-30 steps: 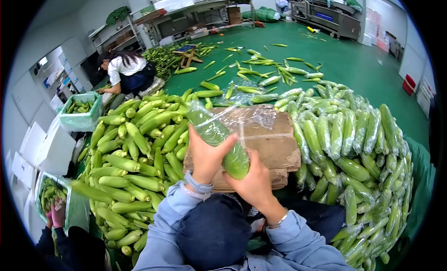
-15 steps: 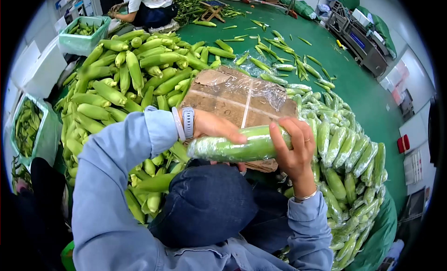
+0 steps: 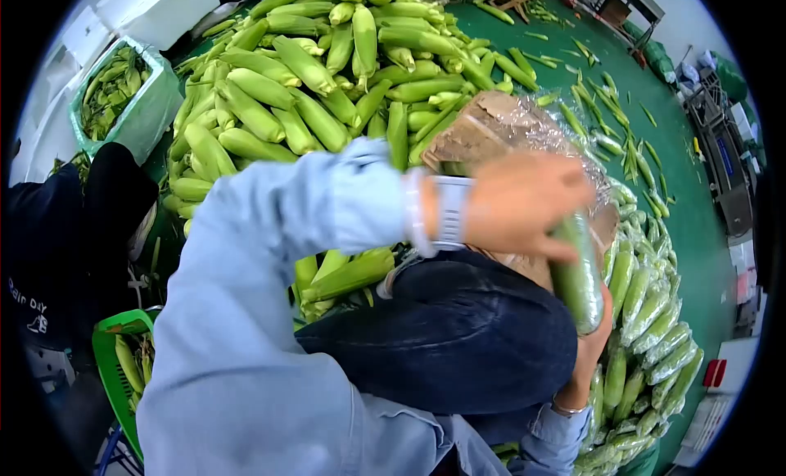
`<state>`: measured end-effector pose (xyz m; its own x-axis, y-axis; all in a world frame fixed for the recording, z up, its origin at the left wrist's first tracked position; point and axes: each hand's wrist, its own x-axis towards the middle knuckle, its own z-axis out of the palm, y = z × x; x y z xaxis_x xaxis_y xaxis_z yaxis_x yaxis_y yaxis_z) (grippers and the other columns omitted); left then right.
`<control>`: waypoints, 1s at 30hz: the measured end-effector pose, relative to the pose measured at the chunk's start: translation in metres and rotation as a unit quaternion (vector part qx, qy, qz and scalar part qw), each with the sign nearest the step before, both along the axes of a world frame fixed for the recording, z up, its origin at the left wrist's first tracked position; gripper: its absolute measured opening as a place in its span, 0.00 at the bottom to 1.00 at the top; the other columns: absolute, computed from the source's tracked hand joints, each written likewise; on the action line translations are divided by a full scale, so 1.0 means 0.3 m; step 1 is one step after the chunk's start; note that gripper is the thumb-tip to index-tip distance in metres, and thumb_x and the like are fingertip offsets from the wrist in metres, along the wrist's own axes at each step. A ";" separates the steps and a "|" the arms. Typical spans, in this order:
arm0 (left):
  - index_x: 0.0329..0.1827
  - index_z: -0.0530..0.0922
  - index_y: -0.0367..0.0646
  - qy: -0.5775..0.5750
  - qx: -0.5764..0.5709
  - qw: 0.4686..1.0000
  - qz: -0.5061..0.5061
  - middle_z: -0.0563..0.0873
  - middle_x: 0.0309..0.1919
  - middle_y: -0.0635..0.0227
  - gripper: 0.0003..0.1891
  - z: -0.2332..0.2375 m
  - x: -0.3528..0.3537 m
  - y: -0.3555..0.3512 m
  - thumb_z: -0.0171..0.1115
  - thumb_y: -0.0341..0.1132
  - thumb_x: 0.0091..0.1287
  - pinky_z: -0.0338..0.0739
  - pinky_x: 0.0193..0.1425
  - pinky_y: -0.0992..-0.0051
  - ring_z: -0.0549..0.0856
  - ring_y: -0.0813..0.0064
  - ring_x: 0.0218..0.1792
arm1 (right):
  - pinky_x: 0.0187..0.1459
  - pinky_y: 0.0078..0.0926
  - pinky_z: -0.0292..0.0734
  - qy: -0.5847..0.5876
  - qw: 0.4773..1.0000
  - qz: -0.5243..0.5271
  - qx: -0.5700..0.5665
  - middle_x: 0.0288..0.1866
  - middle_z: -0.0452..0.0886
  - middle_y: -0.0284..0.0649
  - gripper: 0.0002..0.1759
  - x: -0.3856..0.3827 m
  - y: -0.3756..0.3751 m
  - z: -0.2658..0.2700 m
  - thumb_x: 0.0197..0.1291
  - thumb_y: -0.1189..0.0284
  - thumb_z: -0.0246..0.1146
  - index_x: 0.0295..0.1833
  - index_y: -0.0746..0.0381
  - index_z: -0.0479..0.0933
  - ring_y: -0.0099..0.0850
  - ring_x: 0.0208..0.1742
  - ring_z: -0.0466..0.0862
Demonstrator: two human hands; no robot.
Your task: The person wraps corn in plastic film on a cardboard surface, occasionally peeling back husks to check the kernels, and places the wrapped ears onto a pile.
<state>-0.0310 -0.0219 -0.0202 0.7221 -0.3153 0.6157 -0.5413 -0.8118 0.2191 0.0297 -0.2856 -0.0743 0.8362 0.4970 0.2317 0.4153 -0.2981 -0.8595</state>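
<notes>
One ear of corn (image 3: 578, 278), green-husked and covered in clear plastic film, is held upright-slanting beside my knee. My left hand (image 3: 528, 202), with a watch and a pale band at the wrist, is closed over its upper end; motion blurs the fingers. My right hand (image 3: 591, 345) wraps around the lower end from beneath, mostly hidden behind the corn and my knee. Behind both hands lies a flattened cardboard piece (image 3: 475, 120) with film on it. To the right sits a pile of wrapped corn (image 3: 655, 304).
A large heap of unwrapped corn (image 3: 303, 99) spreads at the left and back. A pale green-lined bin (image 3: 155, 99) holds husks, and a green basket (image 3: 106, 353) stands lower left. Another person's dark-clothed leg (image 3: 123, 189) is at the left. Loose husks lie on the green floor (image 3: 565, 75).
My view has turned to the left. The wrapped corn has swung from level to upright and moved right, with my left hand now at its top and my right hand underneath.
</notes>
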 end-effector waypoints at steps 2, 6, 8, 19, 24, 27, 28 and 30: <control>0.36 0.72 0.39 -0.026 -0.129 0.982 0.133 0.77 0.33 0.59 0.18 -0.084 -0.102 0.043 0.66 0.43 0.54 0.74 0.34 0.66 0.80 0.60 0.34 | 0.50 0.25 0.71 0.015 0.999 -0.051 0.003 0.49 0.75 0.43 0.38 -0.040 -0.094 -0.022 0.37 0.72 0.71 0.59 0.68 0.65 0.32 0.48 0.77; 0.56 0.71 0.42 0.279 -0.015 0.894 0.351 0.78 0.43 0.49 0.34 -0.627 -0.453 0.133 0.63 0.56 0.53 0.77 0.42 0.62 0.80 0.52 0.40 | 0.29 0.14 0.69 0.172 0.944 -0.197 0.203 0.42 0.76 0.40 0.37 -0.040 -0.400 -0.073 0.44 0.68 0.69 0.61 0.65 0.62 0.23 0.32 0.76; 0.60 0.65 0.38 0.445 0.034 0.837 0.315 0.76 0.46 0.45 0.42 -0.851 -0.616 0.151 0.68 0.54 0.46 0.76 0.47 0.59 0.79 0.49 0.44 | 0.17 0.10 0.58 0.128 0.905 -0.317 0.253 0.36 0.78 0.36 0.28 -0.039 -0.504 -0.038 0.50 0.69 0.67 0.56 0.63 0.66 0.15 0.22 0.71; 0.48 0.75 0.36 0.530 -0.687 0.470 0.163 0.83 0.37 0.62 0.18 -0.783 -0.513 0.415 0.58 0.35 0.55 0.78 0.45 0.69 0.82 0.67 0.37 | 0.47 0.30 0.69 -0.233 0.768 -0.592 0.077 0.51 0.72 0.46 0.40 0.144 -1.049 0.192 0.52 0.60 0.69 0.63 0.67 0.58 0.32 0.48 0.74; 0.52 0.73 0.36 0.425 -0.803 0.415 0.045 0.82 0.42 0.56 0.24 -0.483 -0.370 0.394 0.50 0.46 0.60 0.78 0.48 0.60 0.82 0.60 0.42 | 0.53 0.41 0.68 -0.233 0.653 -0.618 -0.372 0.54 0.74 0.53 0.32 0.225 -1.215 0.250 0.49 0.73 0.60 0.64 0.61 0.64 0.51 0.51 0.74; 0.53 0.74 0.35 0.389 -0.814 0.430 0.028 0.83 0.45 0.57 0.21 -0.400 -0.283 0.357 0.51 0.39 0.61 0.76 0.53 0.65 0.83 0.62 0.43 | 0.57 0.38 0.66 -0.276 0.707 -0.497 -0.420 0.56 0.73 0.55 0.36 0.381 -1.607 0.119 0.48 0.73 0.59 0.66 0.64 0.59 0.48 0.58 0.72; 0.50 0.75 0.35 0.394 -0.819 0.415 0.031 0.83 0.43 0.57 0.19 -0.420 -0.264 0.372 0.54 0.38 0.61 0.78 0.50 0.66 0.83 0.64 0.41 | 0.55 0.39 0.68 -0.246 0.772 -0.458 -0.366 0.56 0.74 0.55 0.39 0.389 -1.635 0.141 0.46 0.71 0.61 0.67 0.64 0.57 0.49 0.56 0.74; 0.51 0.74 0.34 0.391 -0.785 0.477 0.049 0.83 0.40 0.56 0.21 -0.383 -0.218 0.347 0.53 0.43 0.63 0.79 0.47 0.65 0.84 0.63 0.40 | 0.51 0.39 0.71 -0.153 0.746 -0.539 -0.360 0.53 0.75 0.56 0.40 0.437 -1.687 0.150 0.46 0.68 0.62 0.68 0.59 0.56 0.51 0.51 0.77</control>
<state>-0.0965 0.0821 -0.1351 0.8885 0.1502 -0.4335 0.2292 0.6732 0.7030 0.1607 -0.7917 -0.0293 0.8032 -0.3378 0.4907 -0.2548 -0.9393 -0.2297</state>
